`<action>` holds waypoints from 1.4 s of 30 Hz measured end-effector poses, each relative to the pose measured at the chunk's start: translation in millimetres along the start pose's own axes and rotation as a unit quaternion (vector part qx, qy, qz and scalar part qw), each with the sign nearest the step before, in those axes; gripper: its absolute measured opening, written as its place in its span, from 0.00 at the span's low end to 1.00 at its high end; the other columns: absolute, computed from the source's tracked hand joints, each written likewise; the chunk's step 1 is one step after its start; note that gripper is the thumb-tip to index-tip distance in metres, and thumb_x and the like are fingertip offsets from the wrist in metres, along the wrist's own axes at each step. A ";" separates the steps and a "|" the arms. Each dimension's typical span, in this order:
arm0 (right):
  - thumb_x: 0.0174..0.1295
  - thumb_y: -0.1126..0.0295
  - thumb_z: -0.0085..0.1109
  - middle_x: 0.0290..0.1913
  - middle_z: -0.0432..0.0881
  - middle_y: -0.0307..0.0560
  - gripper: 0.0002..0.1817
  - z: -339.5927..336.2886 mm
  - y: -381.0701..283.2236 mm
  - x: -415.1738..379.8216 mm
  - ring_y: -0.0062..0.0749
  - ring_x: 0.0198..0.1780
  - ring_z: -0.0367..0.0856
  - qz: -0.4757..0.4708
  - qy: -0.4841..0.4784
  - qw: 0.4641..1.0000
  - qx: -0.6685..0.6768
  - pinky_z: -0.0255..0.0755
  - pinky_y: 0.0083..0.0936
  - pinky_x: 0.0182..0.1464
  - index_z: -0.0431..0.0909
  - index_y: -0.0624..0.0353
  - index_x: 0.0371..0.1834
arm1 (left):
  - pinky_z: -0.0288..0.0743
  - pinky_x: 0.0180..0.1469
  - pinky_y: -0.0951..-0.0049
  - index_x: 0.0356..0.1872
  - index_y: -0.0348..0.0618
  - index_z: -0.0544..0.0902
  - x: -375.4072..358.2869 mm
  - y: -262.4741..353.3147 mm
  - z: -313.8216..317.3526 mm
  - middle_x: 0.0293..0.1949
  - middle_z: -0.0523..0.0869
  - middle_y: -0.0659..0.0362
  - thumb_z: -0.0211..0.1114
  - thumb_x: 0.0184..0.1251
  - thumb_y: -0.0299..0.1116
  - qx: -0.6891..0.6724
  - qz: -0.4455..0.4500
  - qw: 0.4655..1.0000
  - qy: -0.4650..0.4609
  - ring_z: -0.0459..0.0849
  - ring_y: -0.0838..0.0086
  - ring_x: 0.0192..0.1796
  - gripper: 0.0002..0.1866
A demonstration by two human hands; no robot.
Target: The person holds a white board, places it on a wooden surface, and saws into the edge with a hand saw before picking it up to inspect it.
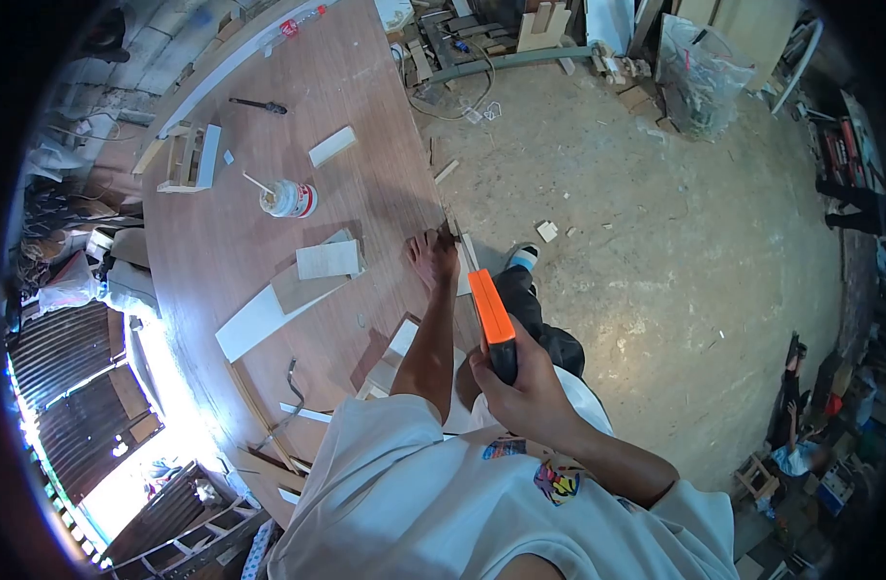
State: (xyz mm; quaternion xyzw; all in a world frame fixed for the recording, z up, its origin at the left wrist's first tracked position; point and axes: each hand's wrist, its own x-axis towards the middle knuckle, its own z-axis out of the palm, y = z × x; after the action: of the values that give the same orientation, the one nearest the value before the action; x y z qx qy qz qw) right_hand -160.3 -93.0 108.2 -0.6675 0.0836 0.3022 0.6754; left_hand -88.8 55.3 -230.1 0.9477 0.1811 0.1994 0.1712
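My right hand (528,385) is closed around the black grip of a hand saw (492,307) with an orange handle. The saw's narrow blade points away from me, along the table's edge. My left hand (433,259) rests at that edge with its fingers spread, just left of the blade tip. A pale strip of wood (466,253) shows beside the blade; how far it runs under my left hand is hidden. Left of my forearm, a white block (329,260) lies near a longer white board (259,324) on the wooden table (385,145).
On the table are a glue jar (290,199) with a stick in it, a white block (333,146), a small wooden frame (191,159) and a dark tool (259,105). Wood scraps (547,231) dot the floor. A full plastic bag (702,77) stands at the back; another person (796,454) is lower right.
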 end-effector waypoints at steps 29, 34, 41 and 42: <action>0.55 0.78 0.46 0.19 0.68 0.46 0.03 1.1 -106.6 137.8 0.27 0.17 0.69 0.133 -0.072 0.988 -0.027 0.65 0.28 0.17 0.65 0.65 0.28 | 0.64 0.52 0.57 0.38 0.45 0.77 -3.6 -5.0 -1.5 0.40 0.77 0.52 0.62 0.52 0.42 -0.001 0.022 0.999 -0.038 0.75 0.56 0.50 0.16; 0.55 0.79 0.45 0.17 0.68 0.47 0.04 1.6 15.4 214.5 0.29 0.16 0.70 0.127 -0.012 0.990 -0.053 0.63 0.29 0.15 0.66 0.62 0.23 | 0.65 0.49 0.57 0.35 0.46 0.78 -5.7 -1.5 3.6 0.39 0.77 0.53 0.62 0.54 0.40 0.004 0.008 1.000 0.000 0.75 0.56 0.46 0.12; 0.55 0.81 0.44 0.20 0.69 0.47 0.01 12.8 -62.5 195.4 0.30 0.17 0.69 0.185 -0.041 0.981 0.026 0.64 0.29 0.17 0.66 0.65 0.28 | 0.65 0.47 0.57 0.37 0.43 0.75 -4.8 3.6 -4.6 0.39 0.77 0.54 0.63 0.50 0.36 0.005 0.019 1.000 0.015 0.74 0.57 0.45 0.14; 0.55 0.81 0.45 0.20 0.69 0.47 0.01 13.0 -78.7 188.1 0.30 0.18 0.68 0.182 -0.052 0.982 0.013 0.64 0.29 0.17 0.66 0.65 0.29 | 0.65 0.47 0.58 0.38 0.43 0.75 -1.5 4.5 -4.0 0.39 0.77 0.53 0.63 0.49 0.36 -0.008 0.023 0.999 0.025 0.74 0.57 0.45 0.15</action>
State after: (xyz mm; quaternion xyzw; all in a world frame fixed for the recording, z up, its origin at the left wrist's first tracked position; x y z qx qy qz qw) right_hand 27.9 -19.1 79.3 -0.6157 0.1727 0.4530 0.6212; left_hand -90.6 51.7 -225.3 0.9450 0.1620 0.2283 0.1693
